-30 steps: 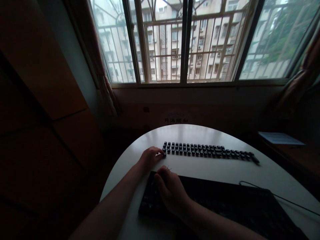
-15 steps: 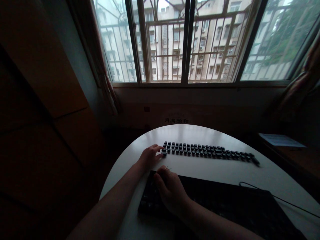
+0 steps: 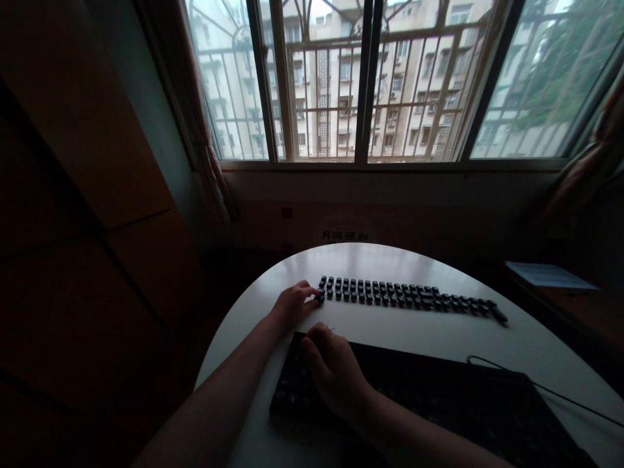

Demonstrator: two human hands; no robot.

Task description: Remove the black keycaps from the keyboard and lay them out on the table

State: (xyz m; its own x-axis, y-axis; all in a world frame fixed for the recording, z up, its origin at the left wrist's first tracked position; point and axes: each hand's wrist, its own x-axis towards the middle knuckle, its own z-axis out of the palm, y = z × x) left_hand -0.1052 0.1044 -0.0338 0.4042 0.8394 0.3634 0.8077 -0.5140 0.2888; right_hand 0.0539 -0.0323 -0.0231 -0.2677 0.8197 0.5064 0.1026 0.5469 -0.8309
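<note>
A black keyboard [image 3: 439,396] lies at the near edge of a round white table [image 3: 380,260]. Beyond it, several loose black keycaps [image 3: 404,296] are lined up in rows. My left hand [image 3: 290,305] rests on the table at the left end of the rows, its fingers pinching the end keycap. My right hand [image 3: 334,370] sits curled over the keyboard's left end, holding a thin wire tool whose tips stick out above the fingers.
A black cable [image 3: 546,387] runs from the keyboard off to the right. A barred window [image 3: 370,78] fills the wall behind the table, with curtains at both sides. A dark side surface with a pale sheet [image 3: 548,274] stands at the right. Dark cabinets stand on the left.
My left fingers shifted slightly at the end keycap. The view tilted down a little. My right hand stayed on the keyboard.
</note>
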